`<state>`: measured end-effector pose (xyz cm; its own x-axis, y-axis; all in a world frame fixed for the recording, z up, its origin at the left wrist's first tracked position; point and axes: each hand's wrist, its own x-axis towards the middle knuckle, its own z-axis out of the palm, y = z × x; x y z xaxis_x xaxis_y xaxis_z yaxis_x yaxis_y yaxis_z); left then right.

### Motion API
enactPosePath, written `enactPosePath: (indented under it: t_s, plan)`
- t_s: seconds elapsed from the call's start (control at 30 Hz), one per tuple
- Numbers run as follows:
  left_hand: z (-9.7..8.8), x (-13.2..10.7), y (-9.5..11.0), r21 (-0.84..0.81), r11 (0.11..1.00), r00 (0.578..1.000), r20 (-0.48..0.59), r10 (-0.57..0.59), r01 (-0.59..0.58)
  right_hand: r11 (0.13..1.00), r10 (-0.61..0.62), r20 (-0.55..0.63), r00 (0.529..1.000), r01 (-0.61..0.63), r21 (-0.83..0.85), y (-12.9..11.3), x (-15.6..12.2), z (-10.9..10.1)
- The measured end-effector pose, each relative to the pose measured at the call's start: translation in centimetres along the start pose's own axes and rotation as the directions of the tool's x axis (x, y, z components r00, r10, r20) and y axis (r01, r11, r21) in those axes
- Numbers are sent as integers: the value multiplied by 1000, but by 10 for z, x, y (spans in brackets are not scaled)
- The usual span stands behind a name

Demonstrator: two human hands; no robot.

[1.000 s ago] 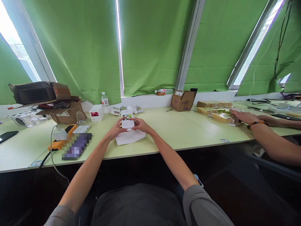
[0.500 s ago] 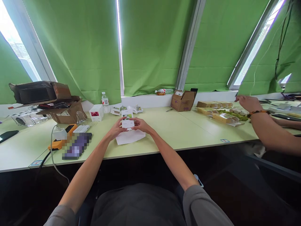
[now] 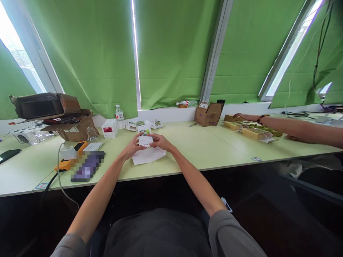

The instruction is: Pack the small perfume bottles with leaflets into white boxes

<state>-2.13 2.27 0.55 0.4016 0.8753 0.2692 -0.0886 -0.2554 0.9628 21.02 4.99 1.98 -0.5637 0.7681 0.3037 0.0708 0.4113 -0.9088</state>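
Note:
Between my two hands is a small white box (image 3: 145,140) with a green plant picture on its upper part. My left hand (image 3: 132,147) grips its left side, fingers bent round the edge. My right hand (image 3: 161,142) closes on its right side, with the thumb low and a finger across the front. Beneath the box, a white sheet of paper (image 3: 149,156) lies on the pale table (image 3: 187,150). Just behind are several small white packets with green prints (image 3: 139,123).
Left of me stand a white box with a red picture (image 3: 109,128), a water bottle (image 3: 119,113), an orange device (image 3: 64,165) and open cardboard boxes (image 3: 69,128). At right, a small carton (image 3: 207,114) stands near yellow boxes (image 3: 255,134), where another person's arm (image 3: 300,127) reaches.
The other person's arm at right has come down and stretched leftward over the yellow boxes. My hands and the white box have hardly moved.

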Motion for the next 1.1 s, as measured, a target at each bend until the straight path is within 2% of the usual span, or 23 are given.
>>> enactPosePath:
  t_s: [0.37, 0.9, 1.1]
  plan:
    - [-3, 3, -6, 2, 1000, 1000, 16, 9, -9, 1000, 4, -9, 1000, -4, -19, 9, 4, -1]
    - [0, 0, -1, 28, 1000, 1000, 1, -7, 7, 999, 25, -21, 999, -26, -21, 2, 0, 1]
    - [1, 0, 1, 21, 1000, 1000, -19, -5, 6, 1000, 11, 23, 1000, -11, -17, -3, -2, 3]
